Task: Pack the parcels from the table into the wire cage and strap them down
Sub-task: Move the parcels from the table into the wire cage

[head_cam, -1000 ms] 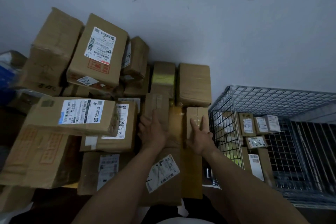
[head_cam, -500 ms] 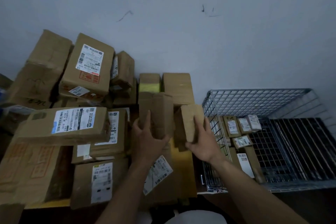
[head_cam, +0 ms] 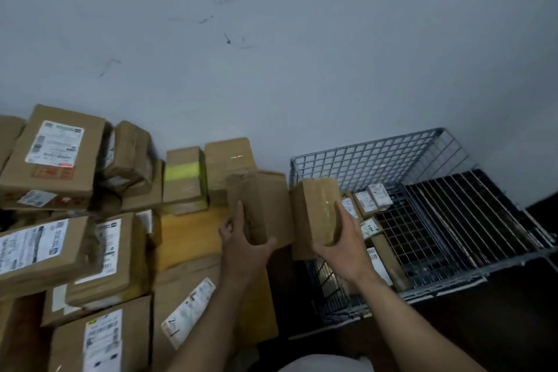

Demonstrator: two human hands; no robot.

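Observation:
My left hand (head_cam: 244, 246) grips a brown cardboard parcel (head_cam: 265, 205) from below, lifted above the table's right end. My right hand (head_cam: 342, 240) holds a smaller taped brown parcel (head_cam: 314, 211) over the near left corner of the wire cage (head_cam: 377, 154). The cage stands to the right of the table, against the wall. Several small labelled parcels (head_cam: 371, 201) lie along its left side on the mesh floor. Many more cardboard parcels (head_cam: 54, 157) are piled on the table at the left.
A box with a yellow-green tape band (head_cam: 184, 174) and a plain box (head_cam: 231, 160) stand at the table's back by the grey wall. A flat yellow envelope (head_cam: 187, 232) lies under my left arm. The cage's right half shows dark mesh floor (head_cam: 459, 214).
Both hands have lifted their parcels off the table and carried them to the right, towards the cage. The view has swung right and up.

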